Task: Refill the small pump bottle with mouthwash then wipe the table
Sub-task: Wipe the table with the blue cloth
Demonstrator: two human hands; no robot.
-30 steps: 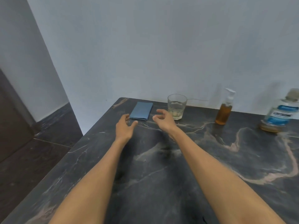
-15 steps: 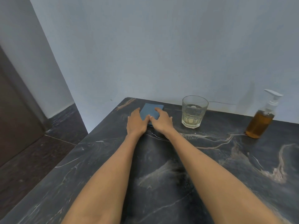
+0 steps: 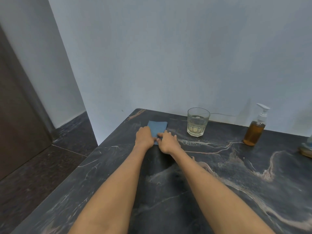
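A folded blue cloth (image 3: 158, 126) lies near the far left corner of the dark marble table (image 3: 219, 174). My left hand (image 3: 144, 137) grips its near left edge with curled fingers. My right hand (image 3: 167, 141) pinches the near edge beside it, so the cloth's near part is hidden. The small pump bottle (image 3: 254, 132), holding amber liquid under a white pump, stands at the back right. Only a sliver of the mouthwash bottle (image 3: 307, 146) shows at the right frame edge.
A glass tumbler (image 3: 197, 122) with some pale liquid stands just right of the cloth, close to the wall. The table's left edge drops to a dark tiled floor (image 3: 42, 169). A dark door (image 3: 18, 115) is at far left.
Both hands reached forward from open air onto the blue cloth and closed on its near edge. The view swung back right a little, bringing the mouthwash bottle's edge back in.
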